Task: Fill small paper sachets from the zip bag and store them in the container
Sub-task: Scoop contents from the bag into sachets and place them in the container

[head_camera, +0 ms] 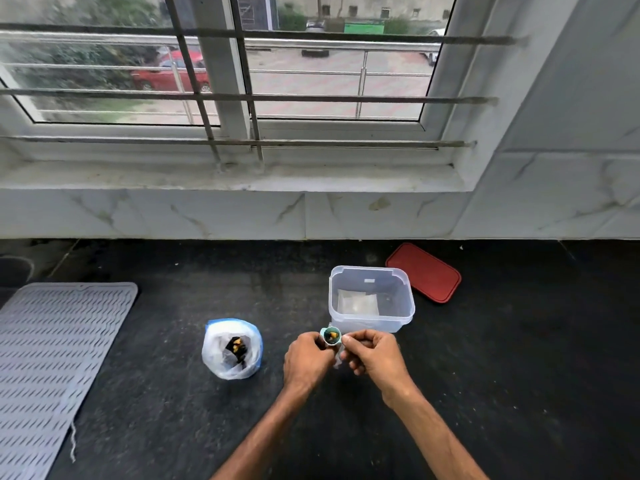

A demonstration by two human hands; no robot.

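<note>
Both hands meet just in front of the container (372, 323), by its front-left corner. The left hand (306, 358) has its fingers curled round a small teal scoop (331, 336) loaded with dark and yellow bits. The right hand (372, 355), fingers curled too, pinches what looks like the pale edge of a paper sachet (337, 360) hanging just under the scoop; it's mostly hidden between the hands, so the exact grip is unclear. The container is clear plastic and open, standing on the dark surface (173, 410), with flat white sachets (356, 303) lying on its floor. The red lid (424, 271) lies flat behind and to the right of the container, apart from it. The zip bag (232, 348) stands left of the container, well apart, mouth rolled open with dark contents low inside. A grey ribbed mat (52, 358) sits far left of the container. Handling, as a judgement: the sachet is likely very light, thin and floppy, creases easily, and the mouth collapses unless pinched at the top edge on both sides, so hold it by the rim, not the body. The scoop is rigid and light, so keep it level or the loose bits spill. The zip bag is soft and slumps, so steady it at the rolled collar. The container is stiff and light and may slide if nudged, so drop sachets in from above
</note>
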